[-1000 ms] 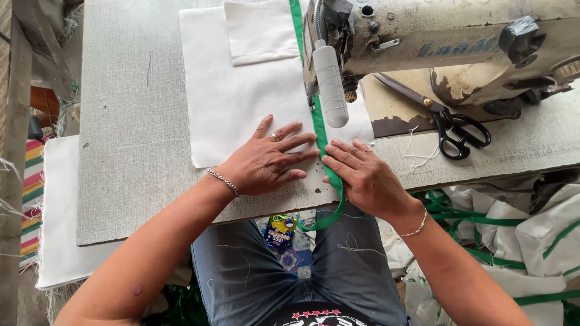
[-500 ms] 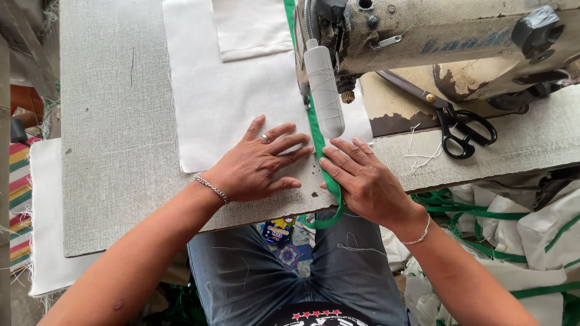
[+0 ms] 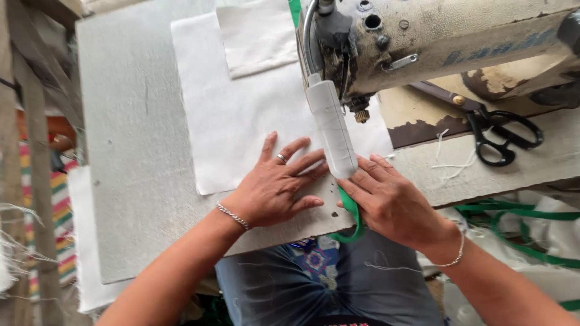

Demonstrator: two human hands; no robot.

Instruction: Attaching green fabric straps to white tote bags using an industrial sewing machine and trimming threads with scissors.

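Two hands feed white cloth (image 3: pixel 241 127) and green tape (image 3: pixel 350 211) under a sewing machine (image 3: pixel 435 42).

The needle is hidden behind the white lamp tube (image 3: pixel 332 130), which also covers the tape's run to the foot. The left hand (image 3: pixel 275 190) lies flat and open on the cloth; the right hand (image 3: pixel 389 202) presses the tape at the table's edge, fingers loosely curled, gripping nothing. Since the earlier frame both hands have slid nearer the machine. Scissors (image 3: pixel 501 136) lie to the right.

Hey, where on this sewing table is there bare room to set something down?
Bare grey table lies left of the white cloth, up to the table's left edge. A smaller patch sits between the right hand and the black scissors, strewn with loose threads. It is crowded around the sewing machine, where the left hand, the right hand and the green strap meet.
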